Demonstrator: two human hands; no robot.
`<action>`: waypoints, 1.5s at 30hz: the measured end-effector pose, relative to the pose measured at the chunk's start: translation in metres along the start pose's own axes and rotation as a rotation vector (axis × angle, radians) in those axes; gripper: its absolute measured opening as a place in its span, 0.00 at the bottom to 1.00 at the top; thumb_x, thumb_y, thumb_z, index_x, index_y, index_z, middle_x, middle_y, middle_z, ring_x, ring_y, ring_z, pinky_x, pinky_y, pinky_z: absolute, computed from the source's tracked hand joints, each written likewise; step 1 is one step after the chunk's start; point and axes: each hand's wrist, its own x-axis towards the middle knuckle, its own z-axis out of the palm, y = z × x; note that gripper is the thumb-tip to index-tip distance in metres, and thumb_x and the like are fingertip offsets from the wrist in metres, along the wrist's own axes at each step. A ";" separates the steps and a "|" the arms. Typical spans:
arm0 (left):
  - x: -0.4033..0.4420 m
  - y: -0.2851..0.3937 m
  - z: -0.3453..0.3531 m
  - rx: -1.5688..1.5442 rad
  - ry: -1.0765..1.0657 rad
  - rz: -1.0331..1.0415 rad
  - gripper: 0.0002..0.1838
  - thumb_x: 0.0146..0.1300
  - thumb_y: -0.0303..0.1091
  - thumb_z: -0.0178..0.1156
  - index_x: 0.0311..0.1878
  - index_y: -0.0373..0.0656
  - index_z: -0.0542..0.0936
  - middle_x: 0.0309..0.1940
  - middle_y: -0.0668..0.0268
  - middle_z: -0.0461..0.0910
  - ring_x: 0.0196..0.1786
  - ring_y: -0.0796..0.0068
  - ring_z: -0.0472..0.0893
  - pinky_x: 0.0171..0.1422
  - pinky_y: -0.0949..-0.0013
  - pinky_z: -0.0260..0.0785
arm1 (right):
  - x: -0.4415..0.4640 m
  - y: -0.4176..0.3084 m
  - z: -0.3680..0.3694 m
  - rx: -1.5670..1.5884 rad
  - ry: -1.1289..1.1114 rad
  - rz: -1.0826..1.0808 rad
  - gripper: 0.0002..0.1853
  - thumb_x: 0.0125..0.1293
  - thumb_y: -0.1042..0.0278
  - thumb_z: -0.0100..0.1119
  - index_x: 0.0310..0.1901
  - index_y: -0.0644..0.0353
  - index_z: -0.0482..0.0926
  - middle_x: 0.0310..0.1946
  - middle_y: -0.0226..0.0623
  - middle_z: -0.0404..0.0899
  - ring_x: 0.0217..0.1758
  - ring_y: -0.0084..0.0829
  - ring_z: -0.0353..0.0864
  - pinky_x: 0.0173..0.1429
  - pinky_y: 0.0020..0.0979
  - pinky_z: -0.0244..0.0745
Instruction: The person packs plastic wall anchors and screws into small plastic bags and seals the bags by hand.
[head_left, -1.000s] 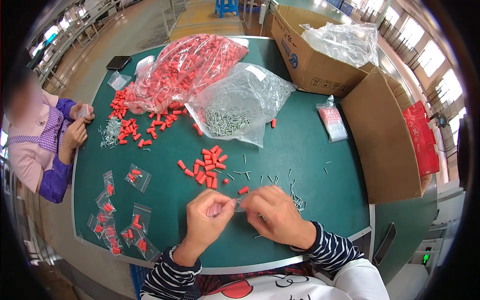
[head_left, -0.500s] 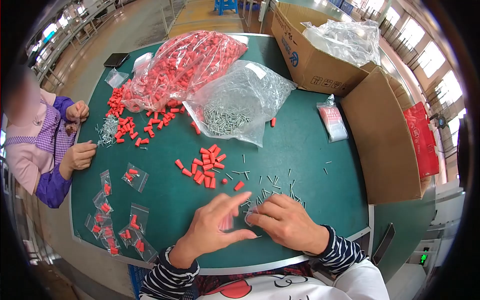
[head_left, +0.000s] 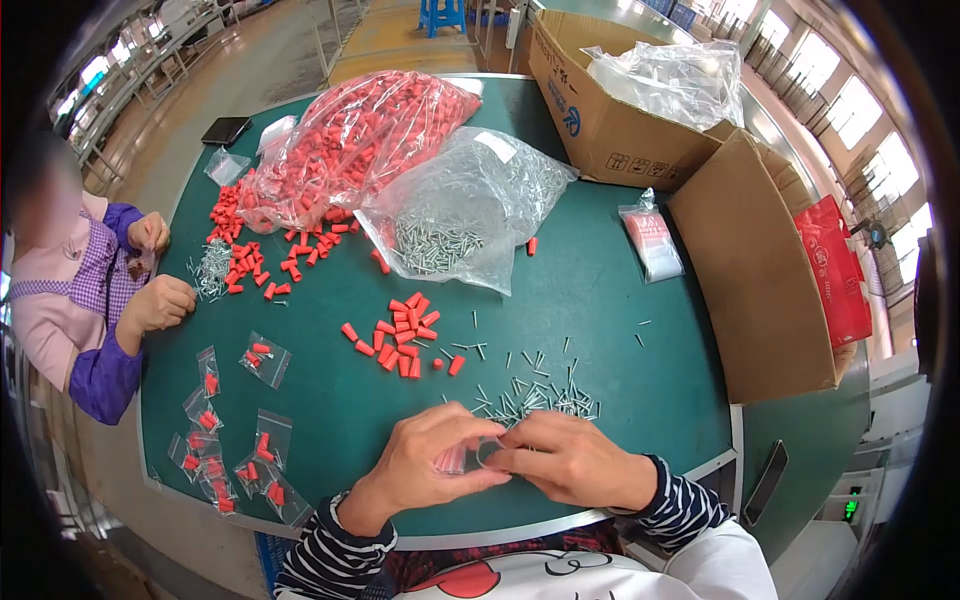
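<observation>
My left hand (head_left: 430, 455) is curled round a few small clear bags, its fingertips at the mouth of a clear zip bag (head_left: 490, 455). From the other side, my right hand (head_left: 570, 460) pinches the same bag. Just beyond my fingers lies a scatter of screws (head_left: 540, 397). Several red plugs (head_left: 405, 338) form a loose pile to the left of them. Filled small bags (head_left: 265, 360), with red plugs and screws inside, lie at the left of the green table (head_left: 350, 420).
A big bag of red plugs (head_left: 360, 140) and a bag of screws (head_left: 440, 245) lie at the back. Cardboard boxes (head_left: 750, 280) stand at the right, near a pack of empty bags (head_left: 652, 240). A co-worker's hands (head_left: 160, 300) are at the left edge.
My hands parted, then came together again around the clear bag, lower than at first. The co-worker's hands moved apart, one coming down by the screws. The view has shifted slightly.
</observation>
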 end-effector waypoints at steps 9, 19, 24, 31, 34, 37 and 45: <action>0.000 -0.001 -0.004 -0.043 0.102 -0.067 0.27 0.45 0.28 0.81 0.50 0.40 0.82 0.34 0.67 0.77 0.34 0.79 0.76 0.38 0.75 0.68 | 0.014 0.062 -0.049 -0.569 -0.086 0.036 0.16 0.53 0.76 0.64 0.46 0.54 0.85 0.38 0.33 0.77 0.43 0.34 0.79 0.46 0.34 0.75; 0.002 -0.002 -0.005 -0.043 0.119 -0.102 0.23 0.48 0.30 0.79 0.49 0.41 0.83 0.32 0.66 0.78 0.33 0.75 0.77 0.38 0.72 0.72 | 0.048 0.063 -0.042 -0.882 -0.410 -0.132 0.05 0.58 0.67 0.59 0.32 0.55 0.82 0.32 0.32 0.78 0.41 0.32 0.79 0.45 0.33 0.72; 0.003 -0.002 -0.004 -0.043 0.142 -0.116 0.22 0.48 0.30 0.79 0.48 0.41 0.83 0.32 0.66 0.78 0.33 0.75 0.78 0.38 0.71 0.72 | 0.052 0.076 -0.038 -0.749 -0.395 0.014 0.04 0.55 0.68 0.60 0.31 0.58 0.81 0.29 0.36 0.79 0.38 0.38 0.81 0.42 0.37 0.75; 0.002 -0.008 -0.002 0.018 0.224 -0.128 0.23 0.48 0.30 0.80 0.48 0.41 0.83 0.32 0.69 0.77 0.32 0.80 0.74 0.36 0.74 0.67 | 0.045 0.085 -0.038 -0.291 -0.251 0.228 0.06 0.50 0.71 0.63 0.31 0.60 0.80 0.28 0.37 0.78 0.32 0.39 0.81 0.35 0.38 0.75; 0.001 -0.009 0.001 0.036 0.248 -0.148 0.23 0.48 0.30 0.80 0.48 0.41 0.83 0.32 0.69 0.77 0.31 0.80 0.73 0.35 0.74 0.67 | 0.044 0.078 -0.035 0.042 -0.143 0.362 0.05 0.53 0.74 0.65 0.32 0.60 0.82 0.28 0.32 0.78 0.30 0.28 0.78 0.32 0.30 0.72; 0.002 -0.007 0.001 0.050 0.256 -0.179 0.22 0.48 0.29 0.79 0.47 0.41 0.82 0.33 0.68 0.78 0.32 0.79 0.75 0.37 0.73 0.69 | 0.048 0.060 -0.030 0.310 -0.066 0.389 0.05 0.55 0.74 0.67 0.34 0.60 0.82 0.27 0.29 0.75 0.28 0.21 0.75 0.32 0.25 0.70; 0.002 -0.010 0.003 0.057 0.302 -0.175 0.21 0.48 0.29 0.79 0.46 0.40 0.82 0.35 0.66 0.79 0.35 0.75 0.78 0.42 0.70 0.72 | 0.062 0.026 -0.022 0.440 -0.073 0.272 0.08 0.59 0.77 0.70 0.40 0.59 0.85 0.36 0.28 0.80 0.33 0.17 0.74 0.33 0.22 0.68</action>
